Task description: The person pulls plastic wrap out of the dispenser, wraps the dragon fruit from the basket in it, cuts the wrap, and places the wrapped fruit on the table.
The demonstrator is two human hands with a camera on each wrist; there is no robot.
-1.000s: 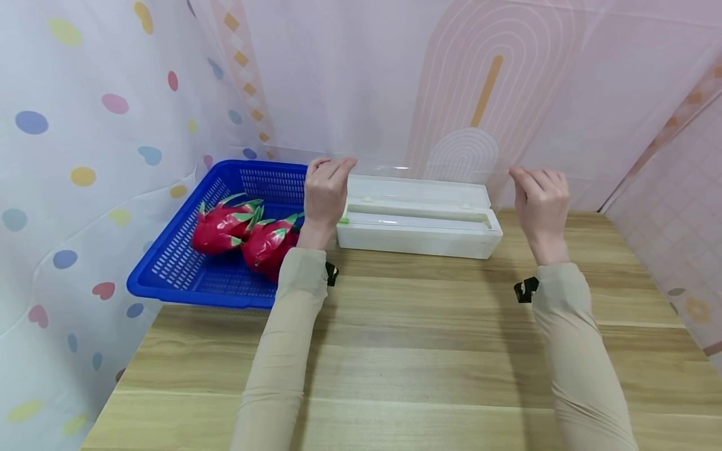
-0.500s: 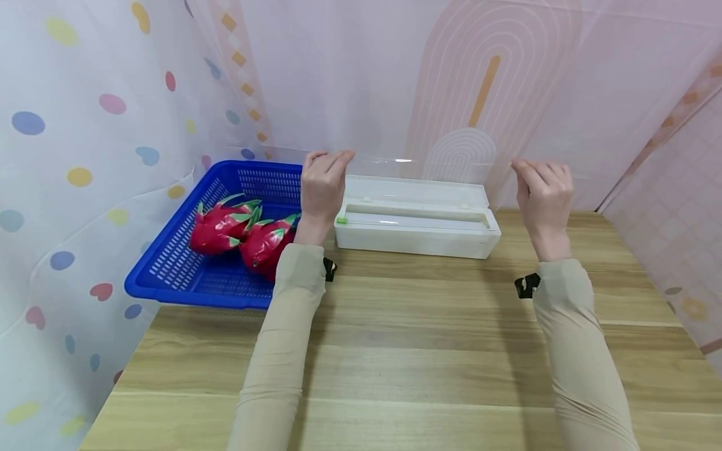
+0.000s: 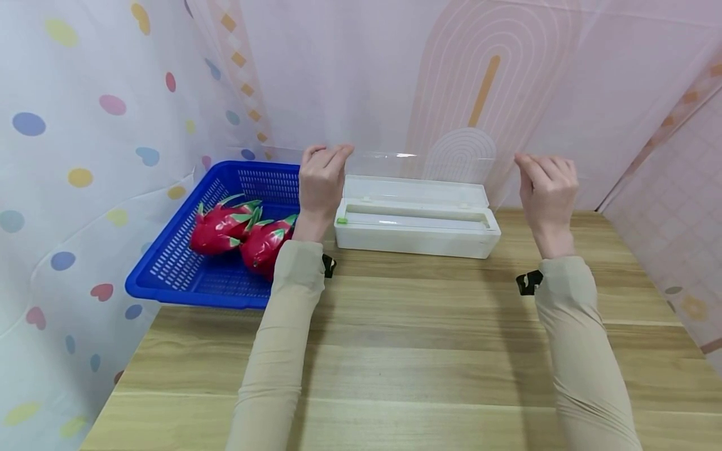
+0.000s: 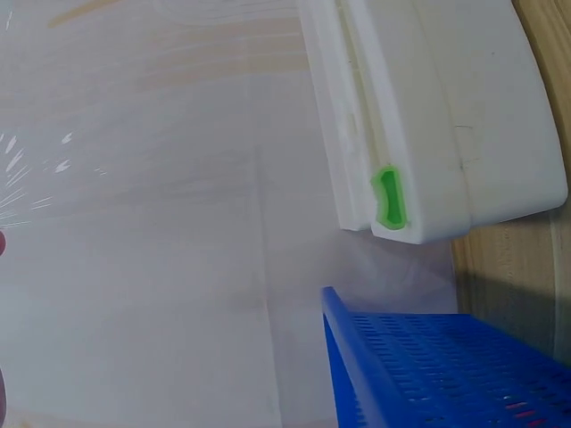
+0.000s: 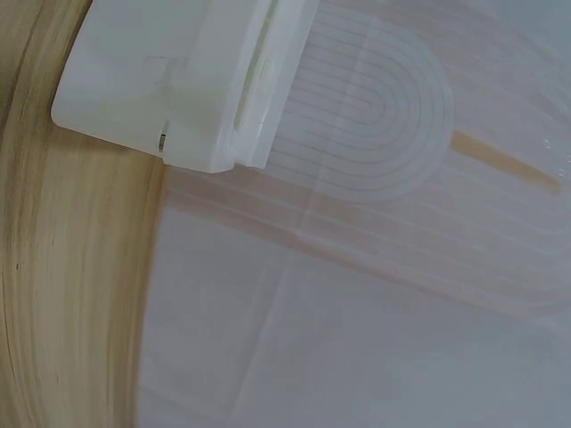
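Note:
A sheet of clear cling film (image 3: 406, 155) is stretched between my two hands above a white cling film dispenser (image 3: 417, 242). My left hand (image 3: 321, 188) pinches the film's left end beside the blue basket, and my right hand (image 3: 547, 200) pinches its right end. The dispenser's lid (image 3: 417, 189) stands raised at the back, with the roll (image 3: 417, 220) lying inside. A green slide cutter (image 4: 390, 198) sits at the left end of the dispenser's slot. In the left wrist view, shiny creases in the film show near the fingertips at the left edge.
A blue slotted plastic basket (image 3: 197, 297) stands on the left of the wooden table (image 3: 417, 351). Inside lie two red dragon fruits, a left one (image 3: 219, 233) and a right one (image 3: 262, 254) partly behind my left arm. Patterned curtains (image 3: 361, 75) hang behind and at the sides.
Both hands have risen a little, and the right has drifted slightly right. The film's upper edge has gone up with them, while dispenser and basket stay put.

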